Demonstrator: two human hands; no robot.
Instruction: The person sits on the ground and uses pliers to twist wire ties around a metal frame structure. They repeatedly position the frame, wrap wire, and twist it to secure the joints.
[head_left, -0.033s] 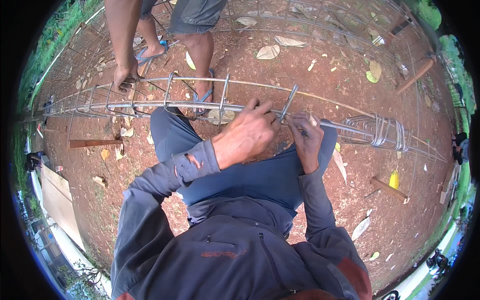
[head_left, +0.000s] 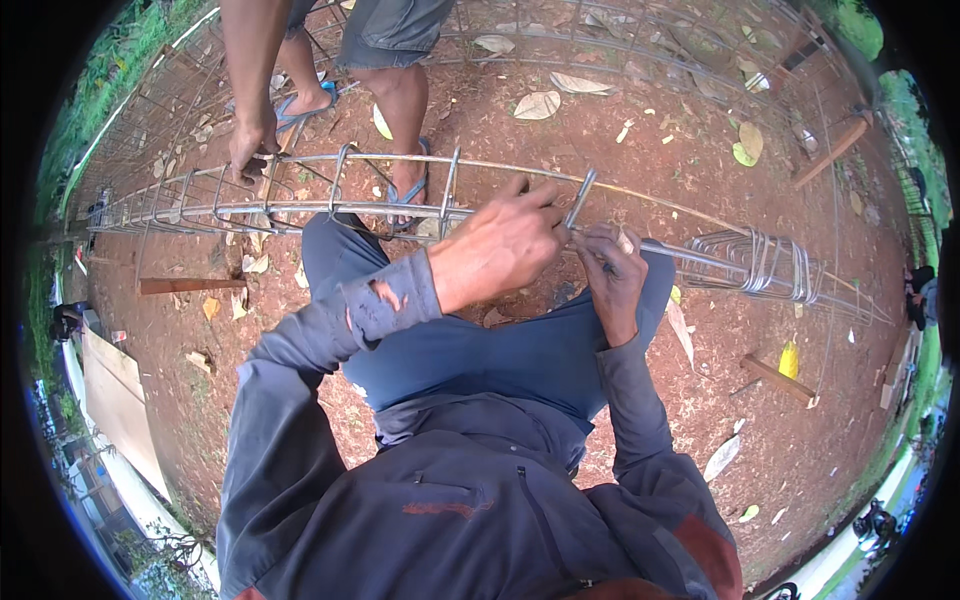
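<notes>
A long cage of steel reinforcing bars [head_left: 500, 167] crosses in front of me, above my bent knees. Square steel stirrups [head_left: 450, 183] stand along it at intervals. My left hand [head_left: 505, 240] lies over the lower bars, its fingers curled beside one tilted stirrup [head_left: 581, 197]. Just right of that stirrup's lower end, my right hand [head_left: 613, 264] is closed in a pinch at the bars. A small dark bit shows at its fingers, too small to name. Between the two hands, the fingers hide the joint of stirrup and bar.
Further right, a bundle of stirrups [head_left: 775, 265] hangs on the bars. Another person's hand [head_left: 252, 150] touches the cage at the left; that person's sandalled feet [head_left: 408, 180] stand beyond it. Wooden stakes [head_left: 778, 378] and dry leaves [head_left: 537, 105] dot the red soil.
My left hand has shifted slightly right and its fingers have lifted toward the tilted stirrup. My right hand stays almost in place. The other person's hand has barely moved.
</notes>
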